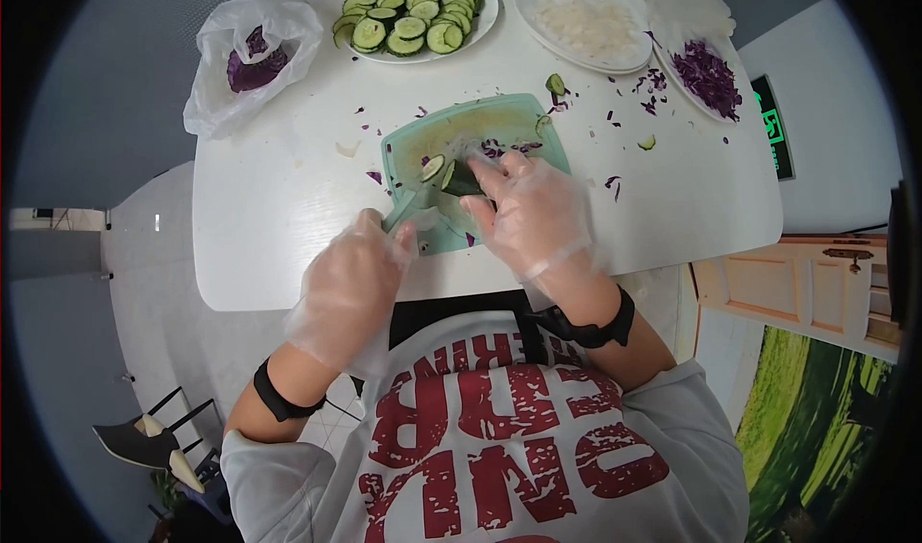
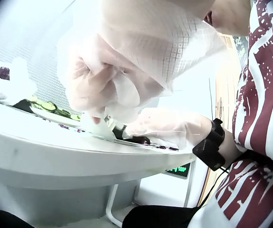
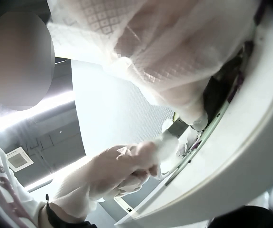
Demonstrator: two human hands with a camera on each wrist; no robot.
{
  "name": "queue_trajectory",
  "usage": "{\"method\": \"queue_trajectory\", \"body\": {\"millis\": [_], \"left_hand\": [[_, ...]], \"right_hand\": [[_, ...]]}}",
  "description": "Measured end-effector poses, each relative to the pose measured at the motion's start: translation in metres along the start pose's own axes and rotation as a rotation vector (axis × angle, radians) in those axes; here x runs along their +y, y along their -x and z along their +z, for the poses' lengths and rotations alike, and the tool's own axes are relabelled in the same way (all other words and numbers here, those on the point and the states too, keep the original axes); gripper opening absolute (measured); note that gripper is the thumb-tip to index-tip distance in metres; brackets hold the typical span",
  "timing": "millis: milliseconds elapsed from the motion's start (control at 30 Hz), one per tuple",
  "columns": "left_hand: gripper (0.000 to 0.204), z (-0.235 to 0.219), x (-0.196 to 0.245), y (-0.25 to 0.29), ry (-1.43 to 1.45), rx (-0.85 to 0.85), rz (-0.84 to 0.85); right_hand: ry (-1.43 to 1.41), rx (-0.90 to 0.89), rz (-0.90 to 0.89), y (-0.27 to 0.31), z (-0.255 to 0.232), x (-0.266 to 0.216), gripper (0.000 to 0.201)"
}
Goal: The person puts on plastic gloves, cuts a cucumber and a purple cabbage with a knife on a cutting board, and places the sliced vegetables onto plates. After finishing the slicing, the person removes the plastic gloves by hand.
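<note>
My left hand (image 1: pixel 351 274), in a clear plastic glove, grips the handle of a knife (image 1: pixel 398 211) with a pale green handle. Its blade (image 3: pixel 178 127) shows in the right wrist view, close to the right fingertips. A dark green piece of cucumber (image 1: pixel 464 180) lies on the green cutting board (image 1: pixel 461 116). My gloved right hand (image 1: pixel 540 212) holds that cucumber from the right, its fingers covering part of it. One cut slice (image 1: pixel 433 168) lies just left of the cucumber. Purple cabbage shreds (image 1: pixel 495 147) are scattered on the board beyond the fingers.
On the white table (image 1: pixel 279 226), a plate of cucumber slices (image 1: pixel 408 27) stands at the back. Behind to the right are a plate of pale slices (image 1: pixel 586 24) and a plate of shredded purple cabbage (image 1: pixel 706 77). A plastic bag (image 1: pixel 216 87) with purple cabbage lies back left.
</note>
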State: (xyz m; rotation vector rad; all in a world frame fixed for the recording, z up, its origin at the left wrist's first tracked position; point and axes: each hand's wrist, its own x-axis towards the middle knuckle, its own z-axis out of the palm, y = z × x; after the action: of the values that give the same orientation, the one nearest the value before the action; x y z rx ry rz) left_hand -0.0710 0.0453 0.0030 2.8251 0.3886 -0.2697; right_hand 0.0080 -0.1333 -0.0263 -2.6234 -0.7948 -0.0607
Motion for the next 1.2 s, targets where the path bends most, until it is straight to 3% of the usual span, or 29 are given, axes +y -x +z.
{"method": "queue_trajectory", "body": {"millis": [33, 100, 200, 267, 300, 367, 400, 467, 700, 767, 1000, 1133, 1200], "left_hand": [[0.019, 0.0, -0.004, 0.001, 0.0, 0.005, -0.002], [0.02, 0.001, -0.016, 0.003, -0.003, 0.189, 0.18], [0.02, -0.006, -0.016, 0.008, 0.022, 0.271, 0.213], [0.02, -0.01, -0.012, 0.01, 0.029, 0.269, 0.184], [0.021, -0.011, -0.011, 0.011, 0.037, 0.261, 0.159], [0.021, -0.011, -0.009, 0.012, 0.049, 0.263, 0.169], [0.022, -0.011, -0.008, 0.013, 0.061, 0.261, 0.177], [0.022, -0.014, -0.006, 0.015, 0.101, 0.261, 0.221], [0.025, -0.016, -0.003, 0.021, 0.136, 0.288, 0.342], [0.024, -0.019, -0.004, 0.022, 0.143, 0.249, 0.314], [0.022, -0.017, -0.01, 0.023, 0.122, 0.192, 0.24], [0.023, -0.012, -0.014, 0.023, 0.134, 0.234, 0.24], [0.023, -0.014, -0.013, 0.025, 0.169, 0.24, 0.163]], "right_hand": [[-0.023, 0.007, -0.001, 0.0, 0.001, 0.001, 0.039], [-0.047, 0.018, -0.009, 0.001, -0.002, 0.001, 0.039], [-0.118, 0.021, 0.067, 0.004, -0.013, 0.0, 0.039], [-0.209, 0.211, 0.104, 0.007, -0.021, 0.0, 0.04], [-0.209, 0.214, 0.103, 0.008, -0.027, 0.0, 0.04], [-0.084, 0.265, -0.129, 0.011, -0.037, -0.001, 0.043], [-0.08, 0.271, -0.125, 0.011, -0.038, -0.001, 0.043], [-0.066, 0.313, -0.298, 0.008, -0.037, -0.004, 0.041], [-0.071, 0.395, -0.408, -0.001, -0.036, 0.0, 0.026], [-0.103, 0.338, -0.406, -0.004, -0.039, 0.005, 0.021], [-0.231, 0.382, -0.336, -0.024, -0.044, 0.034, 0.017], [0.001, 0.366, -0.262, -0.032, -0.036, 0.044, 0.023], [0.09, 0.34, -0.26, -0.031, -0.033, 0.045, 0.026]]}}
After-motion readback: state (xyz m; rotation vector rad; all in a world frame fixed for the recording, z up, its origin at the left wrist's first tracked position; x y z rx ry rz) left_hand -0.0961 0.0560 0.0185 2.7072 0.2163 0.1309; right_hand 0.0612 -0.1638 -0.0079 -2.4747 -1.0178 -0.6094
